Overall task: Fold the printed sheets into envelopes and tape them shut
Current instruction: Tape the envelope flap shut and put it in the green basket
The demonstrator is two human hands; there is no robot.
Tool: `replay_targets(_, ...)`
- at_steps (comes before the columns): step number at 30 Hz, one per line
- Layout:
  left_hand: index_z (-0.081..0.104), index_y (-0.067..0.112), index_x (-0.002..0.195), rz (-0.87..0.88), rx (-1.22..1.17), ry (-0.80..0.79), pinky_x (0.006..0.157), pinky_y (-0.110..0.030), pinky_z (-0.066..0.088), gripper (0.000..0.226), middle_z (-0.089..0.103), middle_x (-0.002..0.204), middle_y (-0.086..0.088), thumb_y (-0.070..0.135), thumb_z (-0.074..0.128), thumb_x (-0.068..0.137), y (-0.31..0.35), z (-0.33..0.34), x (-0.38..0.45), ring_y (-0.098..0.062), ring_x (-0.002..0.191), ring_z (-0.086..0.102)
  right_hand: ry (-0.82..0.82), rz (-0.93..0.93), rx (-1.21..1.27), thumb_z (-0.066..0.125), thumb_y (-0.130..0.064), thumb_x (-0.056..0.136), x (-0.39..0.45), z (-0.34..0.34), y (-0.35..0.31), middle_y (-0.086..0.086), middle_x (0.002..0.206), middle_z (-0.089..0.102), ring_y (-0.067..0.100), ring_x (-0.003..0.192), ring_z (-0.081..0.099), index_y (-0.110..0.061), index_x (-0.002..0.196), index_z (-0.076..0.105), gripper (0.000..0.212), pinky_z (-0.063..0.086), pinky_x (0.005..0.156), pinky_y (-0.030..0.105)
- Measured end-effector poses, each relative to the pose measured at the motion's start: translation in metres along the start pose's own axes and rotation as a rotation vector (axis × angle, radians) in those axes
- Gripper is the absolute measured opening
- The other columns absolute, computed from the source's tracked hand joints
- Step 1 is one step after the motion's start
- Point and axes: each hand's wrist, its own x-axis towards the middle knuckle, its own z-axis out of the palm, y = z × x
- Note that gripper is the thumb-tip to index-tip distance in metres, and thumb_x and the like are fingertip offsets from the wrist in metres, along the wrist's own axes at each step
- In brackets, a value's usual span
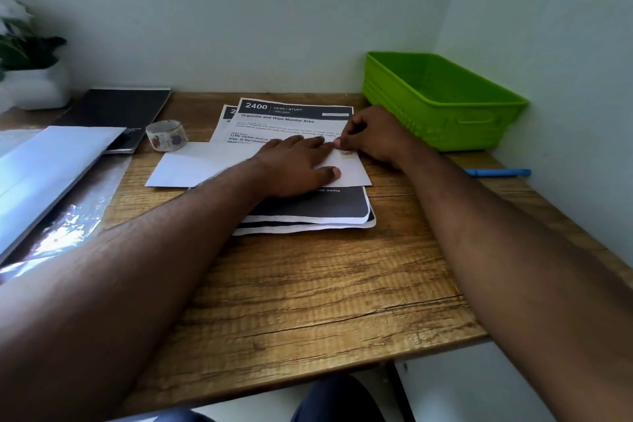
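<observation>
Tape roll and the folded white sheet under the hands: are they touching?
Cannot tell. In the head view the tape roll stands at the far left corner of the folded white sheet; its base meets the sheet's edge in the image, with no plain gap or overlap.

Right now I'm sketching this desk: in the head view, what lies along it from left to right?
Potted plant → black notebook → tape roll → folded white sheet → green basket → blue pen.

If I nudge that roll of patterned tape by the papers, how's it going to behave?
The patterned tape roll looks like a thin, hollow ring, so it is probably very light and would slide at a touch. It seems to lie on its flat side on the wooden desk, so rolling away looks unlikely unless it is tipped onto its edge. Its walls may flex if squeezed.
</observation>
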Motion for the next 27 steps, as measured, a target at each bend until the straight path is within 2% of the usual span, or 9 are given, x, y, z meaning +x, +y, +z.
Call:
replay_targets(5, 0.008, 0.029, 0.155, 0.002, 0.004, -0.005, 0.118, -0.041, 0.006, 0.066, 0.005, 0.163, 0.006, 0.058, 0.026, 0.098, 0.0, 0.0, -0.001, -0.017, 0.149, 0.005, 0.185, -0.017, -0.06, 0.08, -0.025, 0.074, 0.01, 0.012, 0.007, 0.002, 0.075, 0.059, 0.012, 0.067, 0.052, -0.009, 0.075, 0.064, 0.022, 0.037, 0.057, 0.022)
replay_targets(8, 0.007, 0.027, 0.155, -0.009, -0.003, -0.007, 0.118, -0.04, 0.004, 0.067, 0.004, 0.163, 0.006, 0.058, 0.025, 0.098, 0.001, 0.001, -0.003, -0.016, 0.149, 0.004, 0.136, -0.027, 0.086, 0.079, -0.02, 0.075, 0.005, 0.003, 0.007, -0.002, 0.068, 0.054, 0.008, 0.062, 0.047, -0.013, 0.074, 0.058, 0.022, 0.036, 0.051, 0.012)
replay_targets(12, 0.007, 0.027, 0.155, -0.016, -0.014, -0.005, 0.119, -0.04, 0.004, 0.067, 0.004, 0.163, 0.006, 0.058, 0.025, 0.098, 0.001, 0.0, -0.005, -0.015, 0.149, 0.003, -0.068, -0.03, 0.057, 0.083, -0.018, 0.07, -0.009, -0.012, 0.008, 0.004, 0.096, 0.061, 0.012, 0.084, 0.054, -0.014, 0.095, 0.062, 0.033, 0.047, 0.076, 0.025)
replay_targets(15, 0.006, 0.027, 0.155, -0.02, -0.016, -0.021, 0.12, -0.043, 0.003, 0.067, 0.003, 0.163, 0.006, 0.058, 0.024, 0.098, 0.001, -0.002, -0.006, -0.016, 0.15, 0.002, -0.142, -0.023, -0.011, 0.083, -0.025, 0.07, -0.014, -0.016, 0.002, -0.003, 0.118, 0.054, 0.014, 0.102, 0.051, -0.022, 0.112, 0.061, 0.048, 0.045, 0.086, 0.027)
replay_targets(18, 0.006, 0.025, 0.155, -0.005, -0.009, -0.024, 0.12, -0.044, 0.002, 0.068, 0.003, 0.163, 0.004, 0.058, 0.023, 0.098, 0.001, -0.001, -0.006, -0.018, 0.15, 0.002, -0.212, -0.001, -0.038, 0.082, -0.034, 0.069, -0.015, -0.019, 0.003, -0.006, 0.127, 0.048, 0.014, 0.112, 0.048, -0.034, 0.123, 0.056, 0.059, 0.041, 0.092, 0.028)
replay_targets(20, 0.005, 0.025, 0.155, -0.004, -0.01, -0.023, 0.12, -0.045, 0.001, 0.068, 0.002, 0.163, 0.004, 0.059, 0.022, 0.098, 0.001, 0.0, -0.006, -0.017, 0.15, 0.001, -0.127, 0.014, 0.061, 0.08, -0.034, 0.073, -0.013, -0.017, 0.005, -0.003, 0.13, 0.054, 0.015, 0.105, 0.056, -0.036, 0.126, 0.054, 0.059, 0.047, 0.09, 0.031)
replay_targets(22, 0.005, 0.025, 0.155, -0.005, -0.009, -0.029, 0.12, -0.045, 0.001, 0.068, 0.002, 0.163, 0.005, 0.059, 0.021, 0.098, 0.0, 0.0, -0.004, -0.017, 0.15, 0.0, -0.045, 0.023, 0.073, 0.078, -0.029, 0.076, -0.011, -0.012, 0.006, -0.003, 0.134, 0.054, 0.01, 0.098, 0.057, -0.03, 0.13, 0.051, 0.061, 0.046, 0.086, 0.027)
replay_targets(25, 0.004, 0.025, 0.155, 0.006, 0.0, -0.036, 0.12, -0.045, 0.002, 0.068, 0.001, 0.163, 0.004, 0.058, 0.021, 0.099, 0.001, 0.0, -0.004, -0.018, 0.15, 0.0, -0.019, 0.008, -0.014, 0.078, -0.024, 0.076, -0.01, -0.007, 0.004, 0.0, 0.135, 0.054, 0.012, 0.109, 0.054, -0.022, 0.134, 0.05, 0.065, 0.042, 0.091, 0.022)
replay_targets(27, 0.004, 0.025, 0.155, 0.009, 0.0, -0.04, 0.12, -0.044, 0.002, 0.067, 0.001, 0.163, 0.005, 0.058, 0.022, 0.099, 0.0, -0.001, -0.003, -0.018, 0.15, 0.0, 0.052, -0.034, -0.043, 0.075, -0.018, 0.079, -0.01, -0.005, 0.0, 0.003, 0.133, 0.056, 0.01, 0.112, 0.051, -0.016, 0.131, 0.053, 0.057, 0.036, 0.087, 0.014)
